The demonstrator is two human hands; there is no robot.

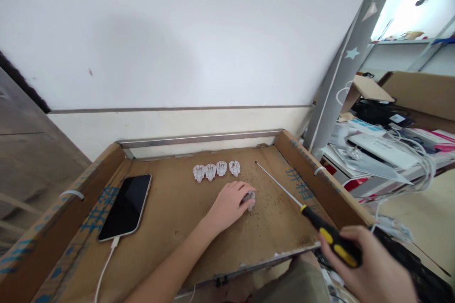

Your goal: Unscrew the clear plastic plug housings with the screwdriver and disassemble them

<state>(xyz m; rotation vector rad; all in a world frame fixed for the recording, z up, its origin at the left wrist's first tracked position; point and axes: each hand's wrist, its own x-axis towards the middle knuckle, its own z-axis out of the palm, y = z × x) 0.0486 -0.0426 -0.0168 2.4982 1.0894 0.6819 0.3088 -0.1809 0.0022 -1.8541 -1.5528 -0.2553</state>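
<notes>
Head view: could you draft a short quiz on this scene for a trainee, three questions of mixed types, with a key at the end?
1. Multiple choice: what does the right hand hold?
a) the phone
b) the yellow-and-black screwdriver
c) a white cable

2. True or false: the screwdriver's tip is apart from the pale plug piece in the left hand.

3. Count: how many pale plug pieces make up the row on the cardboard, leaving out the one in the left hand?

Key:
1. b
2. True
3. Four
</notes>
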